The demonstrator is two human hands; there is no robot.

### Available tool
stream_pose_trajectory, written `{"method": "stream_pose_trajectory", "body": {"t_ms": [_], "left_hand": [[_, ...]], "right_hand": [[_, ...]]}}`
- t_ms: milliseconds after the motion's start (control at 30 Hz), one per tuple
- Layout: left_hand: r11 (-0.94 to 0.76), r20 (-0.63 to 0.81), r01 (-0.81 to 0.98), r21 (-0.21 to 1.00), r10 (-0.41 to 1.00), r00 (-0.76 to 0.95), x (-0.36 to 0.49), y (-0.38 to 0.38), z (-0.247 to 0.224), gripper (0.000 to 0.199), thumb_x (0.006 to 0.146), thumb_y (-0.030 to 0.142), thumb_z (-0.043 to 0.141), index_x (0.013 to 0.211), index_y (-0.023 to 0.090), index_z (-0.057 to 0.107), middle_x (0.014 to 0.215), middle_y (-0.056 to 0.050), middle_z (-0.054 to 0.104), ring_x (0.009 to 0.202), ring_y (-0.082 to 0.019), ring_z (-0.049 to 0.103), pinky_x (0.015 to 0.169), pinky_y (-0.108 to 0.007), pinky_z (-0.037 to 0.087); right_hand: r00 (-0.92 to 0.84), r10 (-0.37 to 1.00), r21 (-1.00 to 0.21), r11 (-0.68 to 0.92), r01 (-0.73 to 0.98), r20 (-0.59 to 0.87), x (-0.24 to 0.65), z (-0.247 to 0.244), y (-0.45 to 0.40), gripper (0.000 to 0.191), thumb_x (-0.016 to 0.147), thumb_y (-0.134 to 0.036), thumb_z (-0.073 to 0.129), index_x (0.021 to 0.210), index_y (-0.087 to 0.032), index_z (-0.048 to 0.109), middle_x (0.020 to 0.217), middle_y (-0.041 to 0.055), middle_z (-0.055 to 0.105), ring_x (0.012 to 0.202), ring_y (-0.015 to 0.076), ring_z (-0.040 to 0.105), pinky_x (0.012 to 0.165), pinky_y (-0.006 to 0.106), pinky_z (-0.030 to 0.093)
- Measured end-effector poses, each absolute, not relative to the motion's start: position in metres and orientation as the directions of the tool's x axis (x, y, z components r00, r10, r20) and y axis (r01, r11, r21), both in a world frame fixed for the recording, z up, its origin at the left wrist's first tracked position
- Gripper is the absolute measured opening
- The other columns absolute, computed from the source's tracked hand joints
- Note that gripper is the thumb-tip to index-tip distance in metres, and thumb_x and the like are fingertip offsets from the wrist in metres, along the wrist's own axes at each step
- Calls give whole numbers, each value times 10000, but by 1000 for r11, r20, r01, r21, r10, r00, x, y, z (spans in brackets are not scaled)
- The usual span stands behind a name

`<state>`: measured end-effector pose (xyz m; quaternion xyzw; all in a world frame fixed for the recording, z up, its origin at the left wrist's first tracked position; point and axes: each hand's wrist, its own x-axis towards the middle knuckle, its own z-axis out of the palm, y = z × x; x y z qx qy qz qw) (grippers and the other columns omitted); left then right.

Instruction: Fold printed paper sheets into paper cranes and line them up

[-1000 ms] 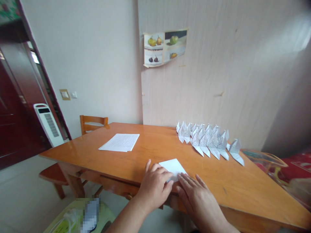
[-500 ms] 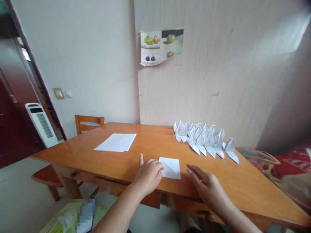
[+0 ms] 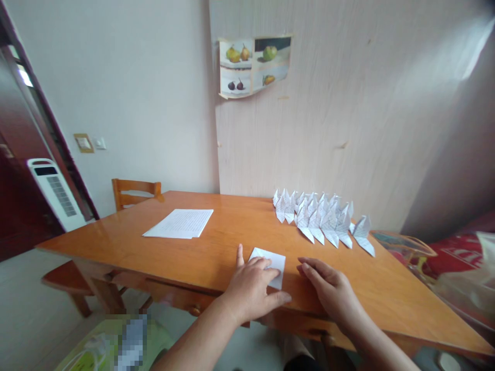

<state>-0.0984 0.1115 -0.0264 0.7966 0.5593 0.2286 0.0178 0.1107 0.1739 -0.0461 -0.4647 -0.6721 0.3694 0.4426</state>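
A small folded square of white paper [image 3: 277, 260] lies near the front edge of the wooden table. Over its left part spreads my left hand [image 3: 255, 283], fingers apart, fingertips resting on the paper and covering some of it. My right hand [image 3: 323, 278] is just right of the paper, apart from it, its thumb and fingers drawn together; whether anything is between them is hidden. Beyond it, several folded paper cranes [image 3: 325, 221] with printed or written lines stand in close rows, one slightly apart at the right.
A stack of lined paper sheets [image 3: 180, 223] lies on the table's left part [image 3: 127, 247]. A wooden chair [image 3: 137, 193] stands behind the far left corner. Bags [image 3: 460, 257] sit beyond the right edge. Fruit pictures [image 3: 255, 67] hang on the wall.
My left hand has moved right over the paper and spread its fingers, and the paper has turned slightly. My right hand has barely moved. The whole view has shifted a little.
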Motion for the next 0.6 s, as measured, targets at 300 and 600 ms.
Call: {"method": "stream_pose_trajectory", "body": {"t_ms": [300, 600], "left_hand": [[-424, 288, 836, 348, 897, 335, -140, 96, -22, 359, 777, 45, 515, 960, 292, 700, 1147, 39, 726, 1259, -220, 546, 1197, -591, -49], [-355, 415, 874, 331, 887, 203, -128, 89, -31, 223, 798, 143, 593, 1004, 212, 644, 1046, -49, 676, 1037, -243, 579, 1023, -438, 416]], "right_hand": [[-249, 940, -889, 309, 339, 232, 114, -47, 174, 393, 880, -504, 573, 1096, -215, 729, 1055, 70, 770, 1051, 280, 687, 965, 403, 495], [-498, 794, -644, 589, 488, 349, 106, -50, 168, 304, 930, -313, 503, 1147, -224, 698, 1148, 78, 729, 1080, 251, 656, 971, 409, 488]]}}
